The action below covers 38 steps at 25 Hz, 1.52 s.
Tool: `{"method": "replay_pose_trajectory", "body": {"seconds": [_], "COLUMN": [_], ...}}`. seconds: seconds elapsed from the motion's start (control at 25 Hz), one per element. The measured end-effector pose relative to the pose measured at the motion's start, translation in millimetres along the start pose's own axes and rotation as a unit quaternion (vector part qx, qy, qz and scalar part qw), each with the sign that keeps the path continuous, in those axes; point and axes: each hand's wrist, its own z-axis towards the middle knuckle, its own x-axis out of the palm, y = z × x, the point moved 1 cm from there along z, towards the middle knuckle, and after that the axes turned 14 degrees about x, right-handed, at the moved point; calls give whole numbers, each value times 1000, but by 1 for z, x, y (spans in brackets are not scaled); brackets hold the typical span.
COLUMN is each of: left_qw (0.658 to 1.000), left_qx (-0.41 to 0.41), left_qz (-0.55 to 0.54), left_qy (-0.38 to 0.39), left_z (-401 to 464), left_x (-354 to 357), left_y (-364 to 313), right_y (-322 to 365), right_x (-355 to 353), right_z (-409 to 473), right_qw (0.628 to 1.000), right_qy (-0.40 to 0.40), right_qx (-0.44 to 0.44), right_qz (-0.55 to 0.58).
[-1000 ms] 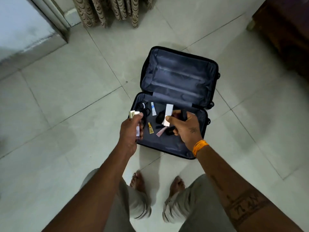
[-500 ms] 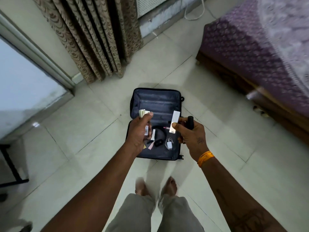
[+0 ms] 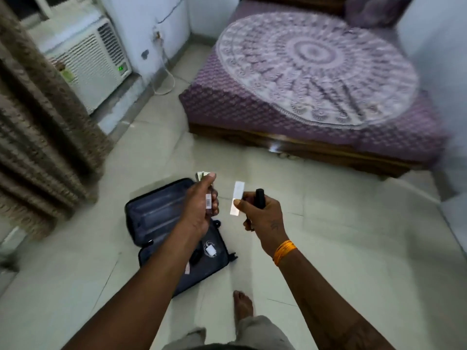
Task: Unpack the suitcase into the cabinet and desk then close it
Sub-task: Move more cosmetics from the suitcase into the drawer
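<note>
I saw the left hand (image 3: 202, 205) gripping a small labelled packet (image 3: 208, 203) with folded paper (image 3: 201, 174) poking out above the thumb. The right hand (image 3: 262, 215) pinched a white slim box (image 3: 237, 198) and held a black cylinder (image 3: 259, 198). Below the hands the suitcase (image 3: 161, 218) lay open on the tiled floor (image 3: 341, 248), a white charger (image 3: 210, 249) inside it. A purple-covered bed (image 3: 316, 79) stood beyond.

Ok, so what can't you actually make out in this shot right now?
Head view only:
- Suitcase base: partly hidden by the left forearm.
- Items in the left hand: mostly covered by the fingers; barcode label too small to read.
- White box in the right hand: blurred, no text legible.
- Cabinet, desk: outside the frame.
</note>
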Motion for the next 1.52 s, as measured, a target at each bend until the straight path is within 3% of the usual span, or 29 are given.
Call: {"method": "replay_pose_trajectory", "body": {"seconds": [0.16, 0.32, 0.64, 0.88, 1.16, 1.32, 1.52], "left_qw": [987, 952, 836, 754, 672, 620, 575], "left_qx": [-25, -69, -112, -160, -243, -298, -285], "left_qz": [43, 82, 196, 235, 226, 222, 251], "left_qy": [153, 288, 500, 592, 663, 691, 724], "left_z": [-30, -84, -259, -423, -621, -730, -805], "left_x": [37, 63, 136, 207, 262, 291, 339], "left_y": [12, 35, 104, 182, 286, 337, 395], "right_y": [-20, -52, -131, -203, -289, -344, -384], "right_x": [-30, -60, -175, -274, -394, -457, -529], "right_z": [-55, -123, -281, -392, -542, -612, -648], "right_qw": [991, 962, 849, 761, 689, 621, 566], "right_qy": [-113, -221, -446, -545, -611, -654, -680], "right_qx": [0, -3, -16, -22, -30, -21, -19], "right_qz": [77, 158, 283, 352, 389, 432, 465]}}
